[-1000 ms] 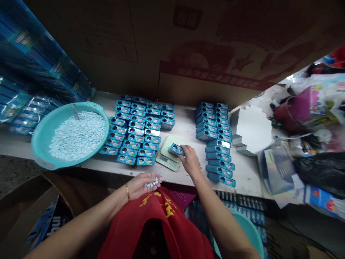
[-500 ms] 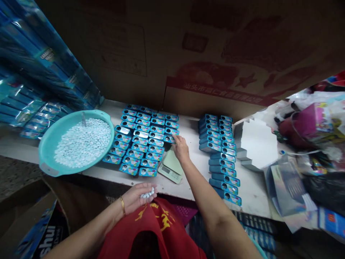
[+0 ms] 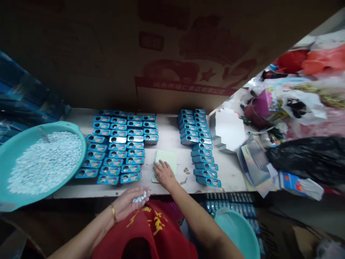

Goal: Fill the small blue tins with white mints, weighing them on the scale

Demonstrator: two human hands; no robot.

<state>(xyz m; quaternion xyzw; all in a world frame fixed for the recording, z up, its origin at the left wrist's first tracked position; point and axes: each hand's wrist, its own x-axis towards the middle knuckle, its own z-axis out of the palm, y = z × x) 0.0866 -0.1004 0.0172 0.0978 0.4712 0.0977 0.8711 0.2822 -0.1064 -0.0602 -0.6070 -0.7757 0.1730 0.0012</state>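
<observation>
My left hand (image 3: 128, 201) is cupped palm-up near my lap, holding a small heap of white tablets (image 3: 139, 197). My right hand (image 3: 163, 173) rests with fingers spread on the near left corner of a small pale green scale (image 3: 166, 160), whose platform is bare. To the left of the scale lie rows of small blue tins (image 3: 118, 146) with round windows. To its right stands a second group of blue tins (image 3: 201, 145). A teal basin (image 3: 16, 144) full of white tablets sits at the far left.
A cardboard box wall (image 3: 172, 54) backs the white bench (image 3: 172, 144). White folded card pieces (image 3: 228, 130), plastic bags and a black bag (image 3: 304, 158) crowd the right. Another teal basin (image 3: 237, 233) and more blue tins sit below the bench edge.
One second ago my right hand held a blue tin on the scale; it carried the tin to the left group and came back empty onto the scale. The camera swung right.
</observation>
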